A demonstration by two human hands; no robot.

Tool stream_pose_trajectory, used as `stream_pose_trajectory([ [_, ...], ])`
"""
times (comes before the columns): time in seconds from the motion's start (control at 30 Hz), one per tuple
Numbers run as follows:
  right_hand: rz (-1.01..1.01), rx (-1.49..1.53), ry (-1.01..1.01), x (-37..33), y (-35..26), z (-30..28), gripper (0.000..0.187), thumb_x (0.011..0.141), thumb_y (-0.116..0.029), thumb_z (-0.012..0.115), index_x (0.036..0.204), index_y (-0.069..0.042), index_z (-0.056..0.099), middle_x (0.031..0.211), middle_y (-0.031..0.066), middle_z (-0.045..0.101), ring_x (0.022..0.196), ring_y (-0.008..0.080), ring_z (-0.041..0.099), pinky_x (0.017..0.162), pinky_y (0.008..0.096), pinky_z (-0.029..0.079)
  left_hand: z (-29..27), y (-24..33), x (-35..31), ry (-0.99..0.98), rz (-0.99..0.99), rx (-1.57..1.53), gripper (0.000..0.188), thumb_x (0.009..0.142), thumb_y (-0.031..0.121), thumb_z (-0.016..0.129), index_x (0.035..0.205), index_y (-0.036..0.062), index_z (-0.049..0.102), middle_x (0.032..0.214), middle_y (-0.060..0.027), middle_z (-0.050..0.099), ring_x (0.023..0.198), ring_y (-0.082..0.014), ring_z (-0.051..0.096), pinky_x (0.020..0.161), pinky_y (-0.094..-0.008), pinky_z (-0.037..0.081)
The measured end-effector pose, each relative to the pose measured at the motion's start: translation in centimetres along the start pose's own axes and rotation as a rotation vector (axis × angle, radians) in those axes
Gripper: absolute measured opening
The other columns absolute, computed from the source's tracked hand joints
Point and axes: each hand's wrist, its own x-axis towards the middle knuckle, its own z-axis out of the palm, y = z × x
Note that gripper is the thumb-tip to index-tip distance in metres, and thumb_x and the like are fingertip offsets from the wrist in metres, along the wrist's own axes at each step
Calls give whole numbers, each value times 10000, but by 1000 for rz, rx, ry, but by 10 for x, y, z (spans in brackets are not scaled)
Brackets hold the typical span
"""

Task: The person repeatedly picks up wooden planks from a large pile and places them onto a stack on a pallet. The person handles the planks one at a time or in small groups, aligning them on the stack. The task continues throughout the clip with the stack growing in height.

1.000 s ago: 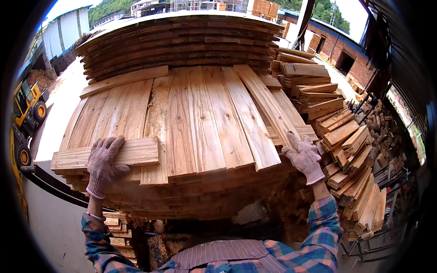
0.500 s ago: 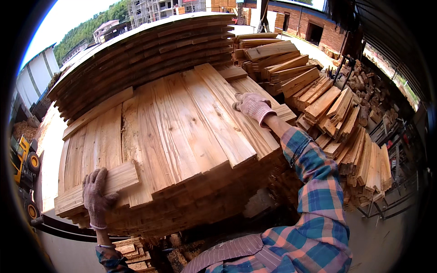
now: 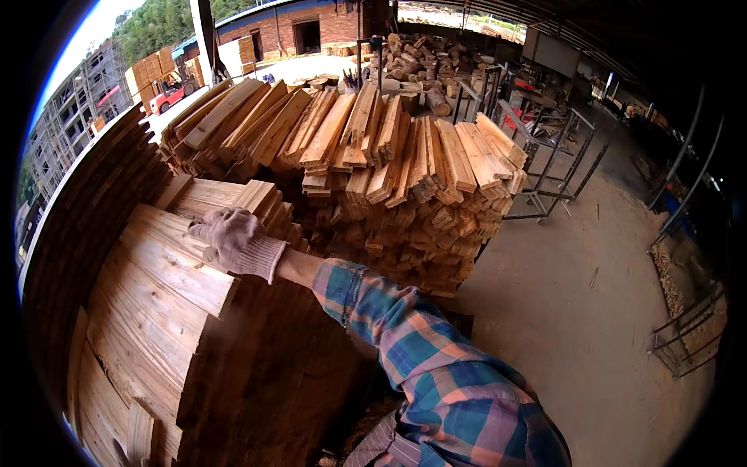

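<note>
My right hand (image 3: 237,243), in a pale knit glove, is at the right side of a broad stack of wooden boards. Its fingers curl down over a long board (image 3: 183,234) in the top layer, closed on it as far as I can see; the fingertips are partly hidden. At the lower left edge only a small dark bit of my left hand (image 3: 120,453) shows, beside a short board (image 3: 141,433) lying on the stack. Its fingers are mostly out of the picture. More boards (image 3: 144,284) lie side by side along the top.
A taller board stack (image 3: 82,214) rises along the left. Past my right hand stands a pile of loosely layered boards (image 3: 405,159), with cut logs (image 3: 416,62) behind it. Metal frames (image 3: 556,167) stand on the concrete floor (image 3: 560,272) to the right. A red forklift (image 3: 171,93) is far off.
The view has swung to the right, so the board pile and floor show more. My left hand has nearly left the picture; my right hand stays at the stack's right side.
</note>
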Motion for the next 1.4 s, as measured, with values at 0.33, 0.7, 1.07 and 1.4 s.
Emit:
stream_pose_trajectory([
  [0.33, 960, -268, -164, -351, 178, -200, 786, 855, -438, 629, 1494, -246, 215, 1306, 184, 541, 1127, 322, 577, 941, 436, 477, 99, 333, 93, -196, 46, -1329, 489, 1016, 379, 362, 1344, 33, 473, 1285, -206, 539, 1076, -293, 602, 925, -402, 514],
  [0.7, 1294, -769, 79, -423, 365, -442, 883, 784, -435, 700, 1497, -225, 224, 1262, 217, 546, 1065, 388, 587, 874, 460, 493, 272, 855, 231, -1190, -442, -2104, 739, 859, 219, 693, 1430, -48, 307, 1389, -225, 424, 1223, -259, 494, 959, -309, 458],
  [1.07, 1129, -918, -113, -398, 448, -435, 859, 794, -607, 587, 1453, -128, 314, 1049, 151, 631, 981, 286, 603, 840, 447, 440, 345, 995, 260, -1425, -604, -1922, 322, 893, 315, 646, 1024, 23, 616, 872, -92, 611, 670, -198, 583, 583, -352, 496],
  [1.4, 946, -1268, -218, -394, 467, -417, 595, 865, -311, 574, 1339, 5, 404, 778, 120, 638, 640, 231, 624, 597, 391, 440, 339, 1009, 267, -1441, -515, -2006, 367, 841, 358, 675, 859, 3, 582, 694, -52, 515, 542, -199, 452, 497, -391, 385],
])
